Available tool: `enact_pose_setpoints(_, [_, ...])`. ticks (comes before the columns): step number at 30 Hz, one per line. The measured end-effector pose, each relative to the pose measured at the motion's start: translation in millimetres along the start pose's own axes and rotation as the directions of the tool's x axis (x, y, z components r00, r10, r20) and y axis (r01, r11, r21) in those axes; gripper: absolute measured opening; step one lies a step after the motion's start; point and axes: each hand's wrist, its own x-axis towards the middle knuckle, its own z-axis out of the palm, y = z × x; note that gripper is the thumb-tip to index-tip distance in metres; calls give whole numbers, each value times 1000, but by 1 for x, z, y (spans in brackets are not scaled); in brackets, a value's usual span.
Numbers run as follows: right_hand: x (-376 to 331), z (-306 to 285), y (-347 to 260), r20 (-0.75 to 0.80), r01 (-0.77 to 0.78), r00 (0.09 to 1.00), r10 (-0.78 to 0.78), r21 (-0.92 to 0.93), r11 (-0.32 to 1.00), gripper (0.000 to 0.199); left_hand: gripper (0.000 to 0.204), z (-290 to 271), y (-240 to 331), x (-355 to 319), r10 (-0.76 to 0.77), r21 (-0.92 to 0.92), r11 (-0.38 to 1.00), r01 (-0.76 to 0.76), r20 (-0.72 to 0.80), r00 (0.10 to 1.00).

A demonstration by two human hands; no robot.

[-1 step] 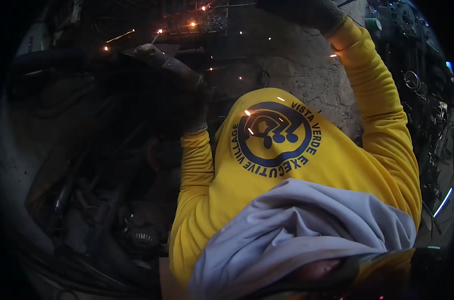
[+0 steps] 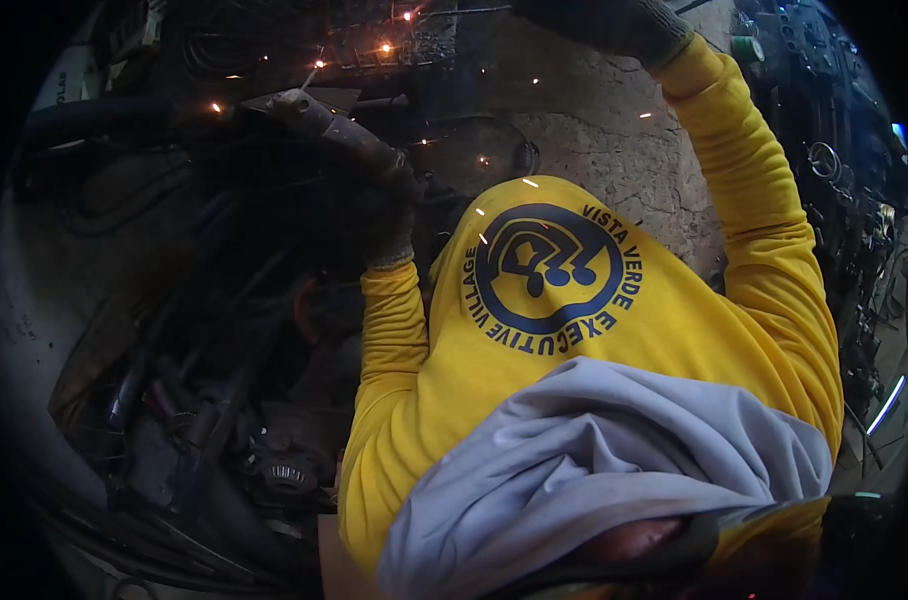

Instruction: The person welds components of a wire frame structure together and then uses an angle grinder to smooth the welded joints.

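Observation:
My left hand (image 2: 386, 218), in a dark work glove, is closed around the handle of a worn electrode holder (image 2: 324, 120). A short thin stub stands up from the holder's jaws, with a glowing tip (image 2: 320, 64). Deep shadow covers most of the left fingers. At the top edge, my right hand (image 2: 629, 28) wears a grey-brown glove and is partly cut off by the picture's edge. From its left side a thin rod (image 2: 464, 11) reaches toward dark metalwork (image 2: 374, 40) with glowing orange spots. Both sleeves are yellow.
Orange sparks fly around the metalwork and past my yellow shirt (image 2: 544, 270). Cracked concrete floor (image 2: 624, 130) lies between my arms. Dark cluttered metal parts (image 2: 214, 400) fill the lower left. More metal pieces (image 2: 854, 230) crowd the right side, near a green roll (image 2: 746, 48).
The sparks are in different places, and the surroundings look slightly brighter. Both hands and the electrode holder stay where they were.

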Motion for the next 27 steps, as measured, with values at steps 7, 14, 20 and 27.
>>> enact_pose_setpoints(7, [6,7,-3,-9,-56,998,55,-113,992,15,36,4,-3,-12,-324,-845,157,511,445,835])
enact_pose_setpoints(14, [10,-10,-14,7,-44,999,45,-46,998,15,30,-7,-9,-3,-488,-931,-4,366,321,812])
enact_pose_setpoints(20, [-3,-23,-70,66,-172,982,176,-58,983,17,12,-23,-19,-4,-416,-874,-226,431,487,768])
enact_pose_setpoints(27, [4,1,-80,121,-144,972,200,-365,920,14,6,-35,-23,6,-440,-917,-219,335,399,805])
